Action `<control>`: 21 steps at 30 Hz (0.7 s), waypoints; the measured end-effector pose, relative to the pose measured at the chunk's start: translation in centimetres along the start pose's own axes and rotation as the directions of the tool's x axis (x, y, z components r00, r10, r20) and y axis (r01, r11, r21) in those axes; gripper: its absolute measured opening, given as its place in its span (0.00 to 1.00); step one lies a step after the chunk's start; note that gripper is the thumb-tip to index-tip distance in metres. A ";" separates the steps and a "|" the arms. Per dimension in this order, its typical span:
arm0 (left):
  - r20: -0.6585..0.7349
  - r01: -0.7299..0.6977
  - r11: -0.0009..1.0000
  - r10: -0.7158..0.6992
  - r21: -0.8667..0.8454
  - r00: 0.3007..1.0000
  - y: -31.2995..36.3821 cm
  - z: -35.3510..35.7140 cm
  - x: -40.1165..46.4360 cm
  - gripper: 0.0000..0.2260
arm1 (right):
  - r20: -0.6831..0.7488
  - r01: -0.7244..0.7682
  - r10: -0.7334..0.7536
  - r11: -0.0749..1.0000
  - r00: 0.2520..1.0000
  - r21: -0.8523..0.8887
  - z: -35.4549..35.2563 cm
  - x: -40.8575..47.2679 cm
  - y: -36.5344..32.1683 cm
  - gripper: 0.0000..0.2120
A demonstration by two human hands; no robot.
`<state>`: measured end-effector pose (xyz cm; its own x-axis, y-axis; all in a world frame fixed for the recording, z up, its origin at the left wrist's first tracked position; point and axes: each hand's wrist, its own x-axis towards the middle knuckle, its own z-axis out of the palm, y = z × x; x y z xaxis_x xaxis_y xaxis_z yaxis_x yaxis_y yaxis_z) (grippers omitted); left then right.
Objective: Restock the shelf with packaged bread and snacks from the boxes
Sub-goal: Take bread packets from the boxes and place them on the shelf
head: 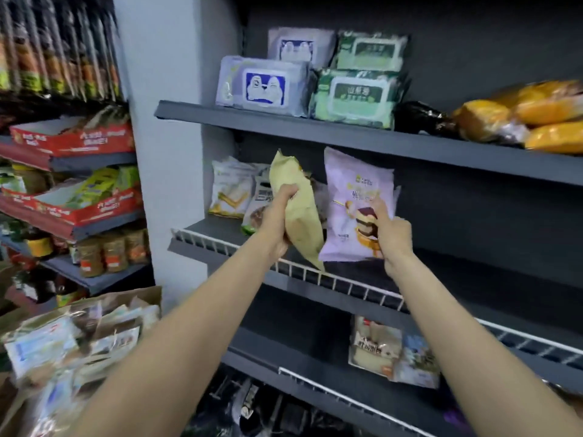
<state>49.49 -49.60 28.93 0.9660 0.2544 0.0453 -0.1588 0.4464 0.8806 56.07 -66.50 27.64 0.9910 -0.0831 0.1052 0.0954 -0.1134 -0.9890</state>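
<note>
1. The left hand (279, 212) grips a tan bag (298, 212) round its middle, fingers curled over its near edge; the bag is tilted, its top corner up and away from the hand, its bottom corner down at the wire rail (331, 280) of the middle shelf (473, 279).
2. The right hand (392, 236) holds the right edge of a purple bag (350, 203), index finger stretched up along the front, the other fingers curled at the edge. The bag stands upright on the middle shelf, just right of the tan bag.
3. Beyond the left hand, at the shelf's left end, stand a white-and-yellow packet (228, 189) and other packets, partly hidden by the tan bag.
4. Above both hands, the top shelf (284, 124) carries grey-blue packs (262, 85), green packs (356, 99) and, far to the right of the right hand, yellow bread loaves (536, 118).
5. Below the right forearm, the lower shelf (284, 351) holds bread packets (375, 348).
6. Low to the left of the left arm, a box (148, 294) holds loose packets (63, 345), blurred.
7. Further left, another rack (94, 162) has red trays (72, 140) and jars (104, 253).
</note>
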 end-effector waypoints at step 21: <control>0.176 0.177 0.983 -0.181 0.040 0.968 -4.4 2.0 11.2 0.24 | -0.100 -0.026 -0.025 0.876 0.995 -0.482 -1.1 11.6 6.8 0.21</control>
<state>61.43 -50.46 26.49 0.9994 0.0146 -0.0329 0.0228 0.4494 0.8931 68.10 -69.29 22.22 0.9739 -0.1788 0.1400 0.0123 -0.5739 -0.8188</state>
